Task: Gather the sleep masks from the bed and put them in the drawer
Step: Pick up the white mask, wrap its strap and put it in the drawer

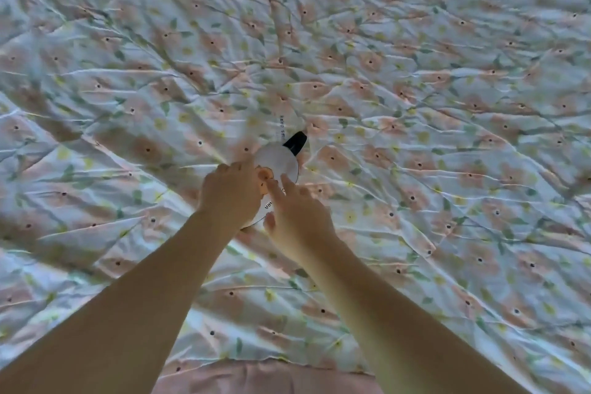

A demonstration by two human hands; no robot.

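A white sleep mask with an orange cartoon print and a black strap end lies on the floral bedspread, mid-frame. My left hand covers the mask's left part, fingers curled over its edge. From the right, my right hand stretches its forefinger onto the mask face, with the thumb near the mask's lower edge. Much of the mask is hidden under both hands. No drawer is in view.
The wrinkled bedspread with peach flowers and green leaves fills nearly the whole view. A pink cloth edge shows at the bottom centre, between my forearms.
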